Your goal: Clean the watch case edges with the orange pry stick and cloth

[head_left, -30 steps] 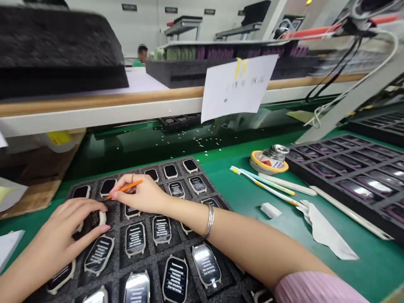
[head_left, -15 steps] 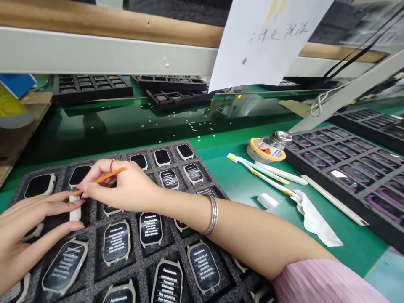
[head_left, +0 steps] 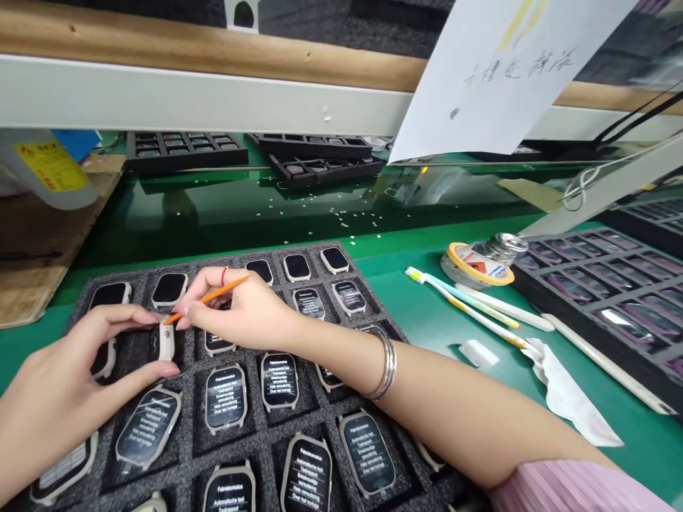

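Note:
Between the thumb and fingertips of my left hand (head_left: 80,377), a pale smartwatch case (head_left: 167,345) stands on edge, its side with the button facing up. My right hand (head_left: 245,309) pinches a thin orange pointed stick (head_left: 227,288) like a pen. The stick's tip rests at the upper end of the case's side. Under both hands lies a dark grey foam tray (head_left: 256,423) holding strapless watches in square pockets. Several, such as the lit watch (head_left: 227,398), show white menu text; those in the far row have black screens.
To the right on the green bench lie toothbrushes (head_left: 469,306), a white block (head_left: 479,353), crumpled tissue (head_left: 573,398), a tape roll (head_left: 477,264) and a glass jar (head_left: 506,249). Another tray (head_left: 602,341) sits beyond. A white beam (head_left: 213,96) and hanging paper (head_left: 506,78) cross overhead.
The view has shifted, so everything sits farther right. My left fingers have drawn back from the case, baring more of its side. The orange stick stays at its upper end.

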### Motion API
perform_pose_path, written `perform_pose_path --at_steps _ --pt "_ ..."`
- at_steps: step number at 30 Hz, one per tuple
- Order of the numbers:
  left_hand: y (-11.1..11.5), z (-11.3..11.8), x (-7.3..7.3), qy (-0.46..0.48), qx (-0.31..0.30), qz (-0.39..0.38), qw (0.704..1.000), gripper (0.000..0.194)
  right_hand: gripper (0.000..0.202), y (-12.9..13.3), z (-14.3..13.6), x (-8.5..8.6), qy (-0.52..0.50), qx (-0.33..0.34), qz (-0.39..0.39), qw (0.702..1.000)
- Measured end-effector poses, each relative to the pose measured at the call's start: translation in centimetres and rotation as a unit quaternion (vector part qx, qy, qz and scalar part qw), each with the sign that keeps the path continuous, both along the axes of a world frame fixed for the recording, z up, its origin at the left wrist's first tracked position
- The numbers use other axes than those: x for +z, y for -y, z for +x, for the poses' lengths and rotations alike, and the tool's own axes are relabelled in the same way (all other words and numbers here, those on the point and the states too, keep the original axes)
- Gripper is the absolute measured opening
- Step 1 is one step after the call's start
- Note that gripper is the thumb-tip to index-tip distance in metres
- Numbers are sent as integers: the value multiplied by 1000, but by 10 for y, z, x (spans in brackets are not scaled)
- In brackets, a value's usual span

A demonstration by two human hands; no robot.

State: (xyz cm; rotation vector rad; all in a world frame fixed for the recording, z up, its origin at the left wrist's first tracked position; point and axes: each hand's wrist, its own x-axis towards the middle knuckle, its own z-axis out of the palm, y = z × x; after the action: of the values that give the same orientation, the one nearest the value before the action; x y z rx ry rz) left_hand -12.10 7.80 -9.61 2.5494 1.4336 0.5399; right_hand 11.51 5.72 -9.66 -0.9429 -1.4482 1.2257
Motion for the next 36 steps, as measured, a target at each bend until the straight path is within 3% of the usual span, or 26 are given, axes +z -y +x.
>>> perform_pose_path --at_steps 7,17,31,36 --pt "2 9 7 -20 -35 9 999 61 16 2 1 3 -30 13 -38 999" --pt "7 14 10 53 -89 -26 994 56 12 4 0 2 -5 -8 -26 1000" --pt "8 14 10 81 -93 -84 989 50 12 7 3 6 61 3 -14 998" --pt "10 17 17 42 -129 -67 988 37 11 7 16 25 43 -5 -1 999"
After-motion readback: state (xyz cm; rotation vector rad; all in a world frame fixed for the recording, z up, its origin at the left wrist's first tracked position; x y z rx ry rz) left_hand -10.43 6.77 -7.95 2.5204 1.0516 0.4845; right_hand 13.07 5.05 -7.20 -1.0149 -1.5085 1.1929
